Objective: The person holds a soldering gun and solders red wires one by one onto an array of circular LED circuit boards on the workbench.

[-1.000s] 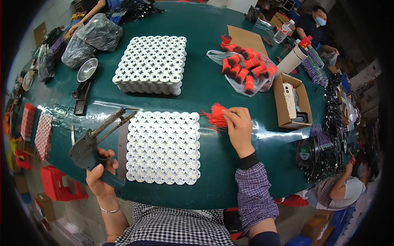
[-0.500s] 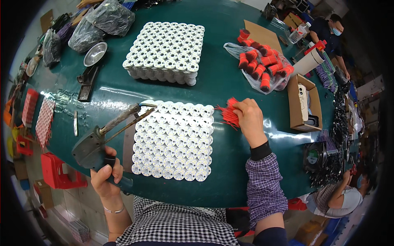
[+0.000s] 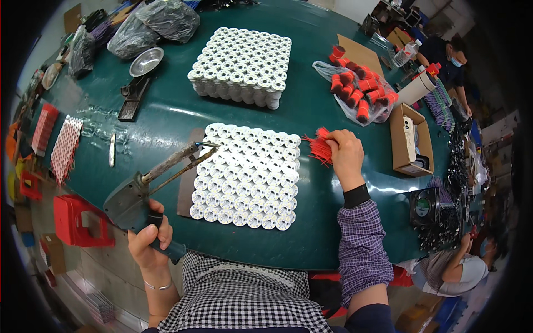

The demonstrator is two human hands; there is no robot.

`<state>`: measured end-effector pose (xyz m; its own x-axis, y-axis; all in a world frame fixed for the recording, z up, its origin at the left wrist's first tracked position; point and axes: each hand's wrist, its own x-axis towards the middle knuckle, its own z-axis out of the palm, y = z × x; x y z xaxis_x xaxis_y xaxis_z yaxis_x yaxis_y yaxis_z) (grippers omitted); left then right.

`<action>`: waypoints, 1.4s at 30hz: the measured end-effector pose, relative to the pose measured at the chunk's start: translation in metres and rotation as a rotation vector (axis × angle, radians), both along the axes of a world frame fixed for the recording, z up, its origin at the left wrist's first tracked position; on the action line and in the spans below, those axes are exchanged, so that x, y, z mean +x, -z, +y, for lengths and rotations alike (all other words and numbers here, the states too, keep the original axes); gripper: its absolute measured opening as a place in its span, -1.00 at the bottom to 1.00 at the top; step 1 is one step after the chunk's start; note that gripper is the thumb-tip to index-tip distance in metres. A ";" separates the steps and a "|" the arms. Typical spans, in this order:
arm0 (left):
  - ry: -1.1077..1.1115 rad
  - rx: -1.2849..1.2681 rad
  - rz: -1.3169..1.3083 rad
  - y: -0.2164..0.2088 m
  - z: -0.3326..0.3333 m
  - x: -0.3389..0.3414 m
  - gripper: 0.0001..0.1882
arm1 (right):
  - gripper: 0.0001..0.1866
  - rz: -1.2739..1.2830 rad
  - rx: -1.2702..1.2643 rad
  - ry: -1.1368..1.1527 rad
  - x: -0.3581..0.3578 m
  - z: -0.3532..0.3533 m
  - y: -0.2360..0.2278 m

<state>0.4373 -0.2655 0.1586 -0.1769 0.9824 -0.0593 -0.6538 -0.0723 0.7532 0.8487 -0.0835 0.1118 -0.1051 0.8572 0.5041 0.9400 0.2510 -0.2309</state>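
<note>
Left hand with a soldering gun, right hand with red wires.
At the lower left of the frame, the left hand's grip is curled around the soldering gun. The tip is over the top left part of a block of white discs in the middle; I cannot tell if they touch. Just right of the discs, the right hand's grip is narrow, pinching the wires. Near the top, a disc pile sits on the green worktop.
</note>
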 end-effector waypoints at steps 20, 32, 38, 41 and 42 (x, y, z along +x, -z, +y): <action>0.067 -0.076 -0.042 0.018 -0.016 0.006 -0.47 | -0.90 -0.100 0.132 -0.053 -0.006 -0.018 0.000; 0.206 -0.134 -0.056 0.021 -0.035 0.021 -0.58 | -0.73 0.326 -0.036 -0.160 -0.057 -0.177 -0.011; 0.213 -0.156 -0.025 0.025 -0.041 0.024 -0.61 | -0.75 0.072 -0.090 -0.161 -0.048 -0.187 -0.024; 0.218 -0.149 -0.029 0.026 -0.043 0.023 -0.61 | -0.88 -0.217 -0.136 -0.185 -0.052 -0.175 -0.057; 0.231 -0.145 -0.030 0.026 -0.043 0.024 -0.60 | -0.93 -0.404 -0.178 -0.195 -0.051 -0.173 -0.062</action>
